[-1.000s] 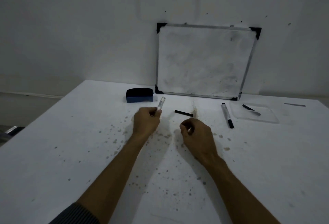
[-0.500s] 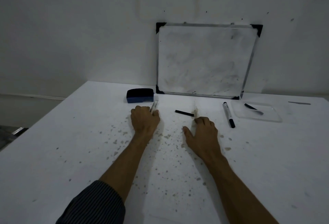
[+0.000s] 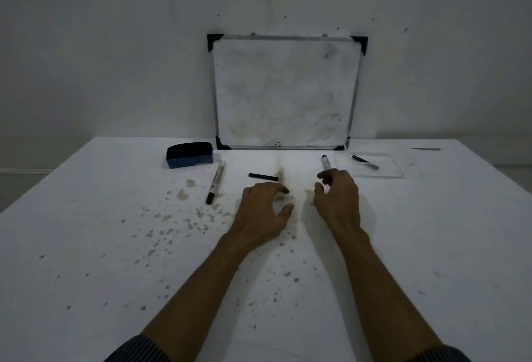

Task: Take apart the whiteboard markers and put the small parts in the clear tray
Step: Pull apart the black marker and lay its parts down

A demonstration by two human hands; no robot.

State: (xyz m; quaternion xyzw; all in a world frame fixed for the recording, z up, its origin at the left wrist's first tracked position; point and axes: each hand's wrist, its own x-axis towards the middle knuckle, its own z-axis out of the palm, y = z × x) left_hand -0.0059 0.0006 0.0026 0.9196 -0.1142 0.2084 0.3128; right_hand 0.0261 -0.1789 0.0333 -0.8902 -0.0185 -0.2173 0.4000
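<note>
A white marker barrel with a black end lies alone on the table, left of my hands. A short black stick-like part lies just beyond my left hand, whose fingers are spread and curled with nothing in them. My right hand hovers with fingers apart over the near end of a second marker, partly hiding it. The clear tray at the right holds a small dark part.
A small whiteboard leans against the wall at the table's back. A blue-and-black eraser sits at the back left. A thin grey strip lies far right. Stains speckle the white table.
My left hand let go of the marker barrel, which now lies on the table, and moved right. My right hand opened and moved right toward the second marker.
</note>
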